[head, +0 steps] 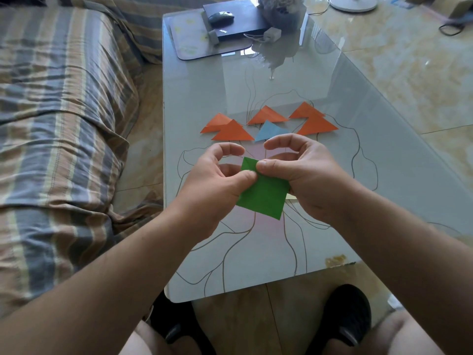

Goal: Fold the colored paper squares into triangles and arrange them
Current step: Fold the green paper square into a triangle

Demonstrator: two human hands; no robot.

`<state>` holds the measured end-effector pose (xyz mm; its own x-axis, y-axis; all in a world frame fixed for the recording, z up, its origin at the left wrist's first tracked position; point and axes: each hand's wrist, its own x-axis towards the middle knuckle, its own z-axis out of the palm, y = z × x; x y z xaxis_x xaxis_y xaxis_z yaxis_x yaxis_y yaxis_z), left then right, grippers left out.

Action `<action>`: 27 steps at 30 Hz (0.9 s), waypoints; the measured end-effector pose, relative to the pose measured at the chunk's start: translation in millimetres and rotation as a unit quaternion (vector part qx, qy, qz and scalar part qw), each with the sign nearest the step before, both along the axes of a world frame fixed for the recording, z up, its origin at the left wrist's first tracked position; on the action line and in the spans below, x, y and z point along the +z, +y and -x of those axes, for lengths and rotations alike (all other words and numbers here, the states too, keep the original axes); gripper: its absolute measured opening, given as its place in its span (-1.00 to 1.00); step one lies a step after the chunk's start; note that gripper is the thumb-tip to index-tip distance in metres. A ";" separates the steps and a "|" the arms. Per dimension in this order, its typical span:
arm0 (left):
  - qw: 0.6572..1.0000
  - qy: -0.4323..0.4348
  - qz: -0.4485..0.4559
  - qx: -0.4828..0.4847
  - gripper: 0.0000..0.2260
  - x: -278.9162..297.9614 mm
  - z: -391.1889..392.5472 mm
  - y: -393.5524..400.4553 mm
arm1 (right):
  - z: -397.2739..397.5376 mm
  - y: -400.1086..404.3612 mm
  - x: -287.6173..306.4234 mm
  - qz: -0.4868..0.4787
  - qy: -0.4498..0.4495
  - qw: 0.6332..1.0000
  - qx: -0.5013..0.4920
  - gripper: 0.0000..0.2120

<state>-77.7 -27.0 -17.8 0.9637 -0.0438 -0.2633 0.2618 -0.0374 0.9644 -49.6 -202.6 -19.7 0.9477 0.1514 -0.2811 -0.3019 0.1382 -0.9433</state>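
Observation:
I hold a green paper square [263,197] above the glass table [358,175], its top corner bent over. My left hand [217,180] pinches its left edge with the thumb on top. My right hand [302,172] pinches the folded top corner between thumb and fingers. Beyond my hands, several orange triangles [231,131] lie in two loose rows on the table, some overlapping. A light blue triangle [270,130] lies among them, just past my fingertips. A pale sheet edge [290,197] peeks out under my right hand.
A striped sofa [58,124] runs along the table's left side. At the table's far end are a mat [189,44], a dark laptop [240,21] with a mouse [220,17], a charger [271,34] and a vase of flowers [281,11]. My shoes [345,316] rest on the tiled floor.

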 end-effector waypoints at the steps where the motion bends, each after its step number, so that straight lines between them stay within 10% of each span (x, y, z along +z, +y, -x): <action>1: 1.000 -0.004 -0.005 -0.002 -0.70 -0.5 -1.0 0.1 | 0.2 -0.3 -0.3 0.002 -0.002 1.000 0.003 -0.69; 27: 0.997 -0.069 -0.023 0.007 -0.71 2.2 -2.7 4.9 | 2.9 -1.9 -1.5 0.183 -0.056 0.971 0.142 -0.72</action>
